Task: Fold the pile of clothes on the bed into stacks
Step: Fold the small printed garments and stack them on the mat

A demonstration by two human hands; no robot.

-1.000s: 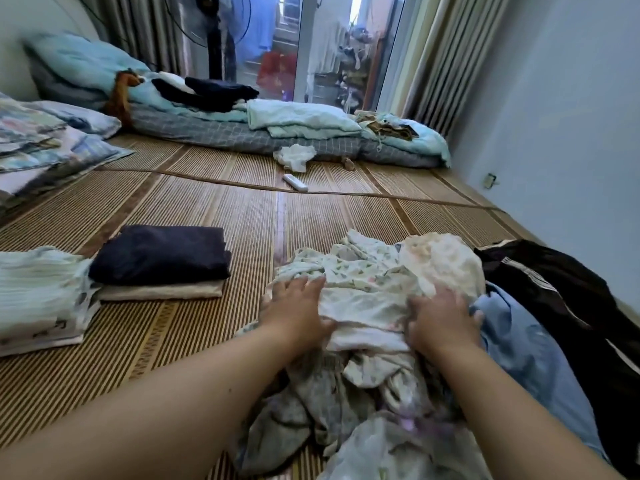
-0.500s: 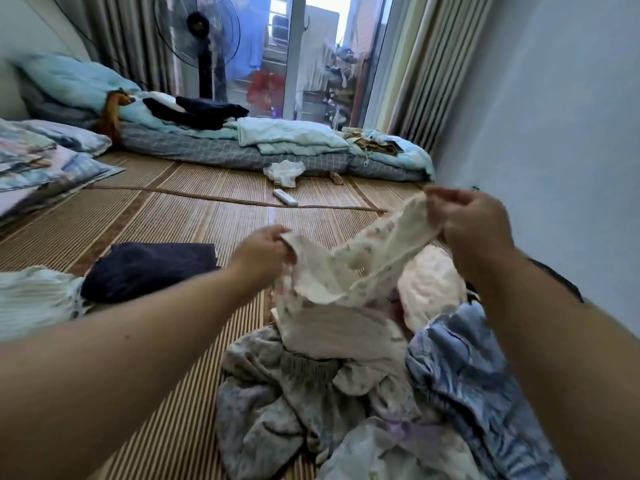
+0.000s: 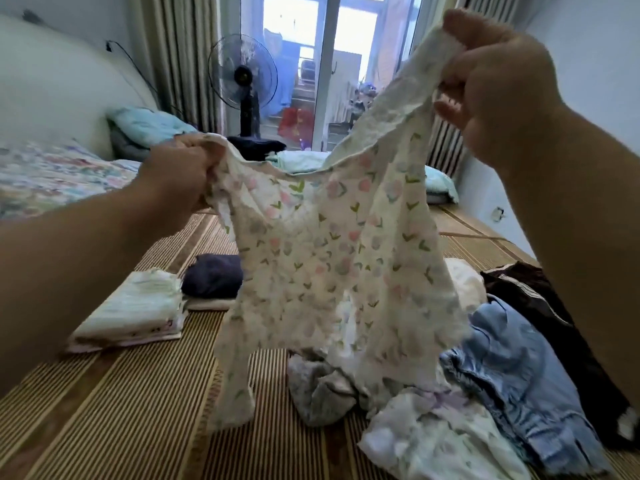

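Now higher, wider: floral garment [image 3: 332, 265]

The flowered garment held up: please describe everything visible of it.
The flowered garment is cream, thin, crinkled cloth printed with small pink and blue tulips and green leaves. It hangs spread in the air, its top edge sagging between two grips: the left hand pinches one upper corner, the right hand holds the other, higher. A narrow strip hangs lowest, over the woven mat.
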